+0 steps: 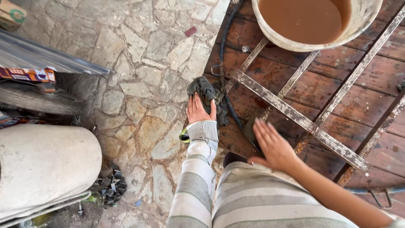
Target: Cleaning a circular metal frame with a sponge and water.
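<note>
outdoors, you lean over a wet, rust-brown metal door panel (pixel 358 90) laid flat on the crazy-paved stone ground (pixel 147 84), its pale, flaking cross bars (pixel 295 116) running diagonally. your left hand (pixel 199 110), striped sleeve pulled to the wrist, lies spread and flat on a crumpled dark grey-green rag (pixel 206 93) at the panel's near-left corner, pressing it rather than clutching it. your right hand (pixel 274 145), arm bare, lies open with fingers splayed over a small dark green scrubbing pad (pixel 249 128) just beside the lowest cross bar; it pins the pad down, not gripping it. a thin black hose or cable (pixel 225 50) runs along the panel's left edge past the rag. a round pale bucket of muddy brown water (pixel 312 19) stands on the panel at the top, well apart from both hands. the likely trouble, as a judgement: the wet surface could let a flat palm slide, sending your fingers against the rough, flaking edge of a bar; the rag near the corner could snag on the hose; a hard shove on the panel might slop the bucket's dirty water over it.
</note>
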